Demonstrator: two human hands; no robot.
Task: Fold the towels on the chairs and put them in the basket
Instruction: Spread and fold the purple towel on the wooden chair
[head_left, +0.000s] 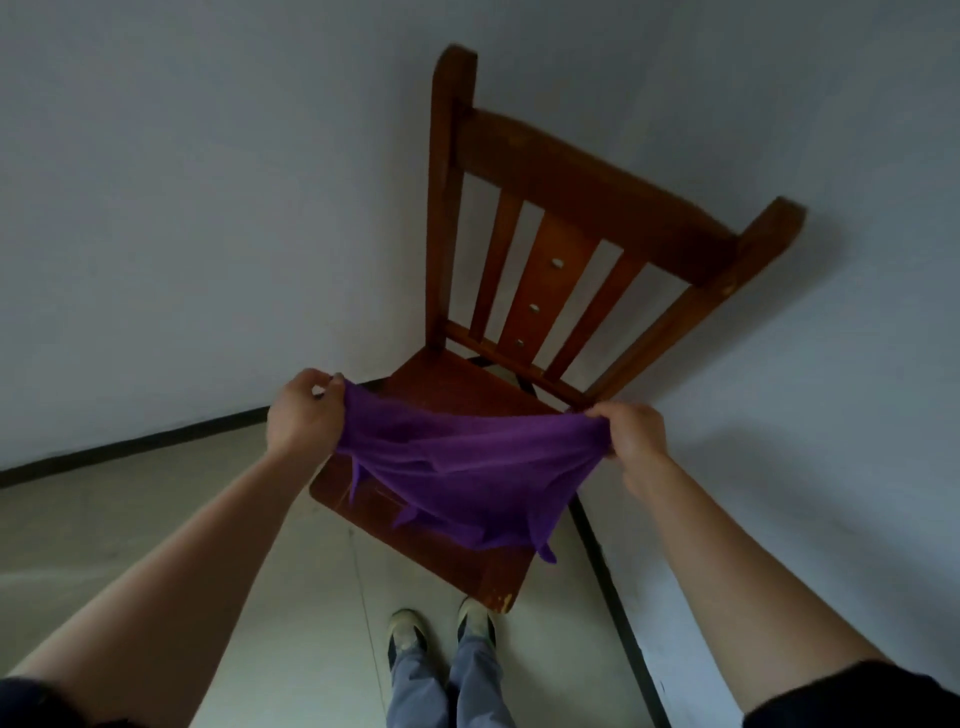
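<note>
A purple towel (465, 475) hangs stretched between my two hands above the seat of a brown wooden chair (566, 218). My left hand (304, 415) pinches the towel's upper left corner. My right hand (634, 434) grips the upper right corner. The cloth sags in the middle, and its lower corners dangle loose over the seat. No basket is in view.
The chair stands in a room corner against white walls with a dark baseboard (130, 447). My feet (441, 629) in light shoes stand on the pale floor right in front of the seat's front edge.
</note>
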